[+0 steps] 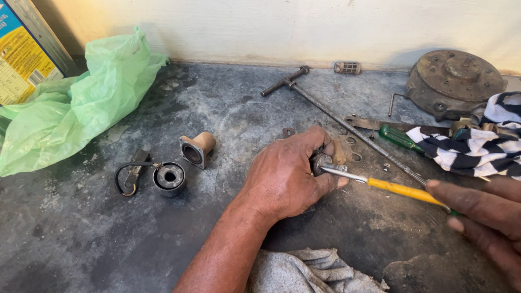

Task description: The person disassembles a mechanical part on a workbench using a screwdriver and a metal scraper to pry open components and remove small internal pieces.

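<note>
The left hand (286, 179) clamps a small grimy metal fitting (321, 160) against the grey bench (80, 259); the right hand (510, 224) grips a yellow-handled screwdriver (398, 189) — keep its tip seated squarely, pressing steadily — not prying sideways.

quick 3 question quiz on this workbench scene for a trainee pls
1. True or false: the left hand grips a small metal part.
2. Which tool does the right hand hold? A hammer; B yellow-handled screwdriver; C pliers.
3. What lies across the green-handled screwdriver at the right?

Key: 1 true. 2 B. 3 a black-and-white striped cloth.
</note>
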